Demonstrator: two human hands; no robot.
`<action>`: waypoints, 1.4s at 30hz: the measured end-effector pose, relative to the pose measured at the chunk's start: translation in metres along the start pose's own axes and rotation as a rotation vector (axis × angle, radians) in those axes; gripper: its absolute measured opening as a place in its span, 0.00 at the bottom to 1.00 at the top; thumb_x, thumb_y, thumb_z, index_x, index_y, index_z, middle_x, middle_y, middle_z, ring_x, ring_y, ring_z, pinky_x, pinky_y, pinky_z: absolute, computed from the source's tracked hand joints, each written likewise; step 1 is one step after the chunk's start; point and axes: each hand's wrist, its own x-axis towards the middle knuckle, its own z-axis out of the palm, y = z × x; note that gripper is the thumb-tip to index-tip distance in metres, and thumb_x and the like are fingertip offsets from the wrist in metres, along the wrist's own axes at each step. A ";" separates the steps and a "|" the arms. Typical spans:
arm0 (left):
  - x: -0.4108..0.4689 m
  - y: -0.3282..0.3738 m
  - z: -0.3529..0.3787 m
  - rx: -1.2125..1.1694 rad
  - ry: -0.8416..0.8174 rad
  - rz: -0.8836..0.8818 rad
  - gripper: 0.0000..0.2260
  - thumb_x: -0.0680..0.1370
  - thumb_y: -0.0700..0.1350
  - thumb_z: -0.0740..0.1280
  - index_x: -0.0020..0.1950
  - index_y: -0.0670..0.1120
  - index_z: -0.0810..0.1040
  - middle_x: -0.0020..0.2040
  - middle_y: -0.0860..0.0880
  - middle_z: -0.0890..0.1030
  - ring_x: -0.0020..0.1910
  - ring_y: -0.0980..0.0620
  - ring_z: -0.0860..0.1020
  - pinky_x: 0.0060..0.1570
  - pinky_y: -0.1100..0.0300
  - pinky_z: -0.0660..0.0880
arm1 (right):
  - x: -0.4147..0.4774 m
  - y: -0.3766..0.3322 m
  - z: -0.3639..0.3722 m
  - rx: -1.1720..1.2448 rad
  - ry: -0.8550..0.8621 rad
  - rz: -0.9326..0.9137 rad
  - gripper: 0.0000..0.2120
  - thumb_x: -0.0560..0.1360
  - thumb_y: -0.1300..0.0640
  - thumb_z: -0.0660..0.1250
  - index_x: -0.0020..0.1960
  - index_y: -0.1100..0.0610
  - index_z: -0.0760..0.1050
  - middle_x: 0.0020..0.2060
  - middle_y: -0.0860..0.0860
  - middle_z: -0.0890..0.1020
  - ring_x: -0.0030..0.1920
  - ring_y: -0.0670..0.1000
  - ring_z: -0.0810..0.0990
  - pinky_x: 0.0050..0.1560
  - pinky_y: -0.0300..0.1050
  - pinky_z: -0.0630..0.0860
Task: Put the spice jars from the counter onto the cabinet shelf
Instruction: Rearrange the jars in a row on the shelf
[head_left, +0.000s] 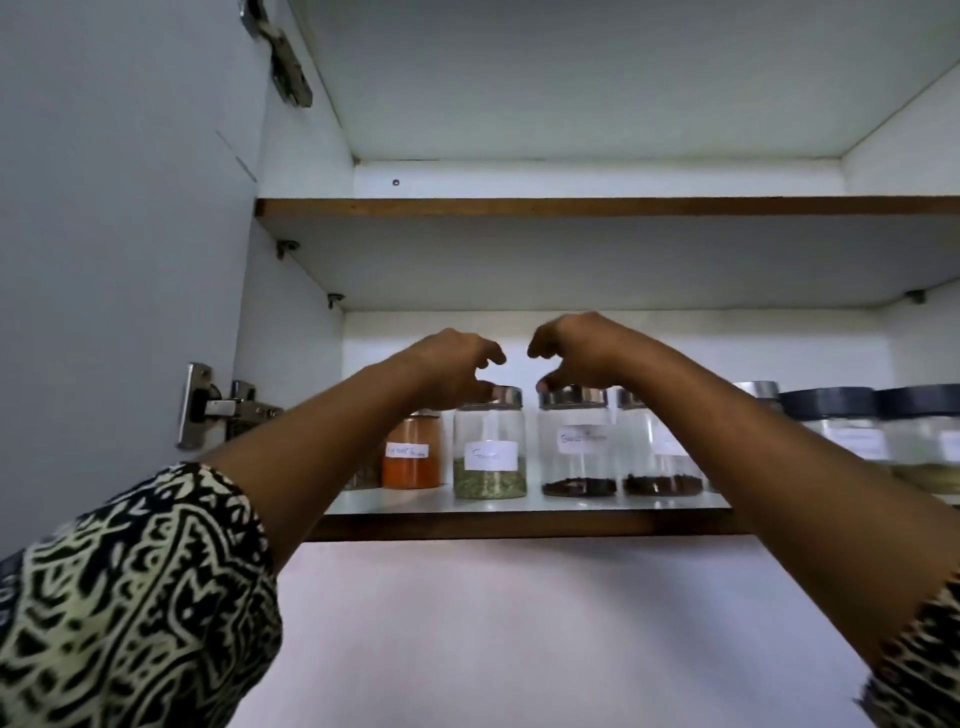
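A black-and-cream patterned sleeve fills the lower left corner, nearest the lens. Both bare forearms are raised to the lower cabinet shelf. The left hand is curled over the steel lid of the green-herb jar, with the thumb touching the lid's rim. The right hand is curled likewise over the dark-spice jar. Whether either lid is gripped or only touched cannot be told.

Both jars stand upright near the shelf's front edge, in a row between an orange-powder jar on the left and black-lidded jars on the right. The jars are judged rigid, smooth and mostly empty — light, but slippery and breakable; the body below the lid would give the surer hold. Neighbours stand close, while headroom under the upper shelf is generous.
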 end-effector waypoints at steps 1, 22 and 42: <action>0.001 0.002 0.003 0.002 -0.030 -0.008 0.24 0.77 0.52 0.65 0.72 0.48 0.67 0.68 0.47 0.74 0.64 0.47 0.74 0.61 0.55 0.70 | -0.003 0.005 0.002 0.000 -0.030 0.011 0.26 0.70 0.54 0.73 0.67 0.55 0.71 0.64 0.52 0.76 0.62 0.53 0.76 0.63 0.46 0.72; 0.041 -0.030 0.066 0.009 -0.057 -0.118 0.19 0.75 0.47 0.69 0.65 0.48 0.75 0.58 0.47 0.80 0.55 0.47 0.76 0.49 0.58 0.70 | 0.055 0.029 0.079 -0.067 -0.032 0.030 0.29 0.68 0.53 0.75 0.67 0.56 0.71 0.62 0.55 0.77 0.63 0.56 0.74 0.57 0.45 0.71; 0.076 -0.056 0.096 0.073 -0.151 -0.142 0.23 0.76 0.49 0.68 0.70 0.47 0.69 0.64 0.45 0.77 0.62 0.46 0.74 0.56 0.58 0.69 | 0.107 0.034 0.109 -0.253 -0.116 -0.020 0.30 0.66 0.48 0.75 0.64 0.58 0.73 0.60 0.55 0.78 0.60 0.57 0.76 0.58 0.49 0.74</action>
